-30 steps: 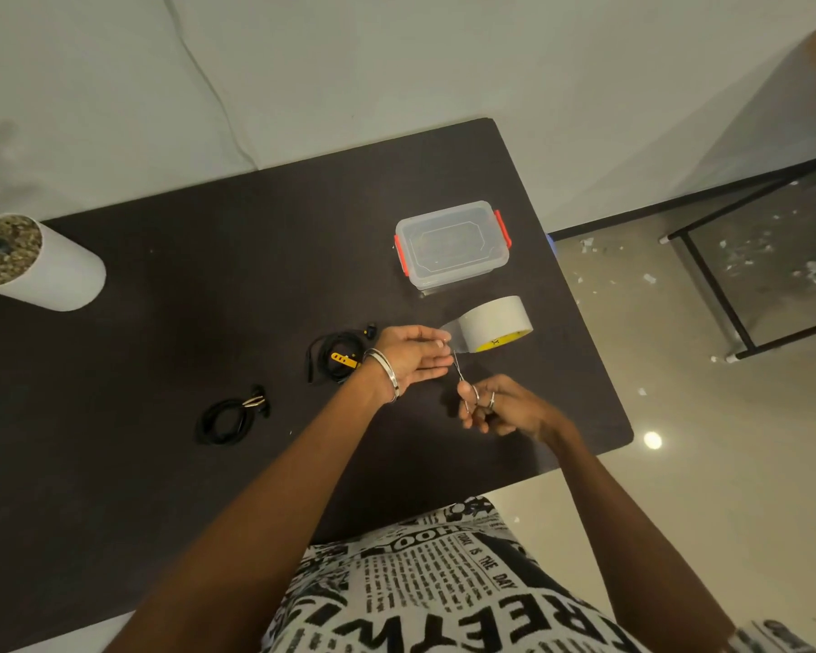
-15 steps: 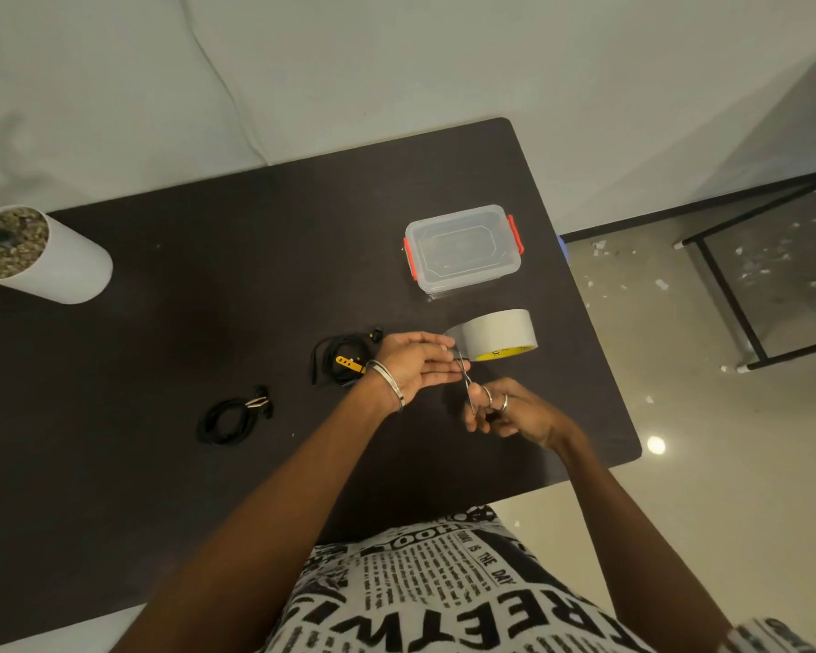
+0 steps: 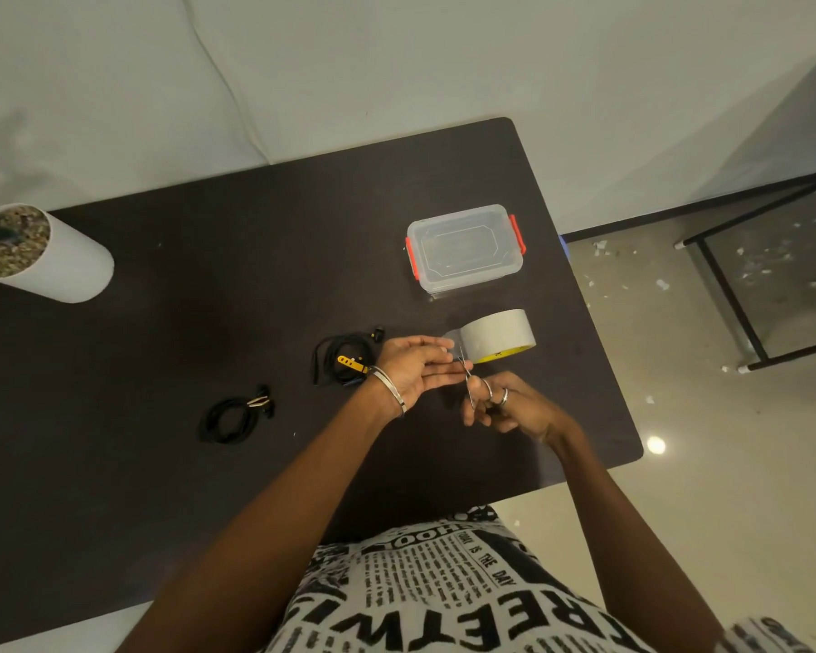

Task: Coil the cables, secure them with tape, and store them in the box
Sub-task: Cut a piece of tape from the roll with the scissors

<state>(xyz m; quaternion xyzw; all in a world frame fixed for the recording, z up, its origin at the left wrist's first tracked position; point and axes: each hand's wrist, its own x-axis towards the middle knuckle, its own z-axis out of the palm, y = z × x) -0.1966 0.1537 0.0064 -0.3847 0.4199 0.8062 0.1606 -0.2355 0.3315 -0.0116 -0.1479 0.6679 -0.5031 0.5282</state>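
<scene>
A grey tape roll [image 3: 498, 334] lies on its side on the dark table [image 3: 208, 285]. My left hand [image 3: 415, 367] pinches the tape's loose end, pulled out from the roll's left side. My right hand [image 3: 505, 407] holds small metal scissors [image 3: 467, 379], their blades at the stretched tape strip. A black coiled cable with a yellow strap [image 3: 345, 360] lies just left of my left wrist. A second black coiled cable [image 3: 234, 417] lies further left. The clear plastic box [image 3: 465, 247] with red latches stands closed behind the tape.
A white cylindrical pot [image 3: 43, 256] filled with pebbles stands at the table's far left. The table's right edge runs close beside the box and tape. A black metal frame [image 3: 736, 299] stands on the floor to the right.
The scissors have moved up to the tape strip beside my left fingers. The view has shifted slightly; the cables, box and roll stay in place.
</scene>
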